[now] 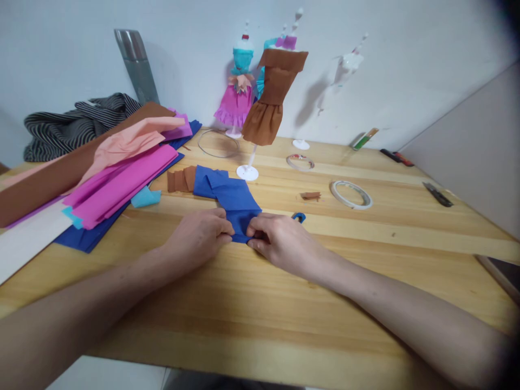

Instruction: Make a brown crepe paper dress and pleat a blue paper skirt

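Note:
A piece of blue crepe paper (238,194) lies on the wooden table in front of me, its near edge folded over. My left hand (203,233) pinches that folded edge at its left end. At the right end my right hand (274,235) grips the same edge between thumb and fingers. Beyond the paper's far left end lies a pleated brown piece of crepe paper (181,179). The blue handle of a tool (299,217) shows just past my right hand; the rest of it is hidden.
Small dress stands, one in a brown dress (274,92), one in a pink skirt (234,103), stand at the back. Coloured crepe paper (125,184) is piled left, near a bottle (137,65). A tape roll (351,195) and a utility knife (437,194) lie right.

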Tool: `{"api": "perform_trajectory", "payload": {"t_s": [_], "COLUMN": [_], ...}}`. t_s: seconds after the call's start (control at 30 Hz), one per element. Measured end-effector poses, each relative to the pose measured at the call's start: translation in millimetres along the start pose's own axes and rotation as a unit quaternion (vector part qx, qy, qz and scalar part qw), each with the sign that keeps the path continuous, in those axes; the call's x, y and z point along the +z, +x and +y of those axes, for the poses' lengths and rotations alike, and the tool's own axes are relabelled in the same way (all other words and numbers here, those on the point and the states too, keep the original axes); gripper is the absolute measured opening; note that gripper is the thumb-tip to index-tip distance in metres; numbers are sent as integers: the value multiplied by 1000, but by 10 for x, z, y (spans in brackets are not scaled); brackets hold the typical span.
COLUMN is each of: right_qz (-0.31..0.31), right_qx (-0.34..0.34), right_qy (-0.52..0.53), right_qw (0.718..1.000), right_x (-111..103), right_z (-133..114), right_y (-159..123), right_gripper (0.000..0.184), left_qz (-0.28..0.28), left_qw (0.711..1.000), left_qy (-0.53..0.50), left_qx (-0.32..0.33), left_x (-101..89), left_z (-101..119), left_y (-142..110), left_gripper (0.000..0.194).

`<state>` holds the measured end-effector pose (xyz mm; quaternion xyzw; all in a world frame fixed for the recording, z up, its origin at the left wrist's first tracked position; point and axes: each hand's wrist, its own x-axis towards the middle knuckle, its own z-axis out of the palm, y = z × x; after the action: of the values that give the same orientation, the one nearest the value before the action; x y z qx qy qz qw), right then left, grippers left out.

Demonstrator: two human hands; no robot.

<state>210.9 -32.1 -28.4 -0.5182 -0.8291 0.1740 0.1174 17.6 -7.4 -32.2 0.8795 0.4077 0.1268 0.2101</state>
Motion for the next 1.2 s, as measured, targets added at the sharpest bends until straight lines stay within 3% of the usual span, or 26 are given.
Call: {"api": "perform_trajectory", "payload": {"t_s": [0.53,0.73,1.2], "right_qz": [13,9,6], "right_qx": [-31,-27,-6], "right_qy": [0,1,42], "right_qw": [999,1000,999], "right_x": [12,2,-6], "right_z": [3,-12,54], "right_y": [-13,-13,27], "right_gripper": [11,12,9], "left_qz": [25,-4,-8], "left_qw": [1000,1000,999], "left_qy": [4,14,-36], "left_qx": [7,19,-13], "left_x": [41,16,-13], "left_z": [-25,-17,-6], "left_y": [3,2,20], "left_gripper": [19,22,17]}}
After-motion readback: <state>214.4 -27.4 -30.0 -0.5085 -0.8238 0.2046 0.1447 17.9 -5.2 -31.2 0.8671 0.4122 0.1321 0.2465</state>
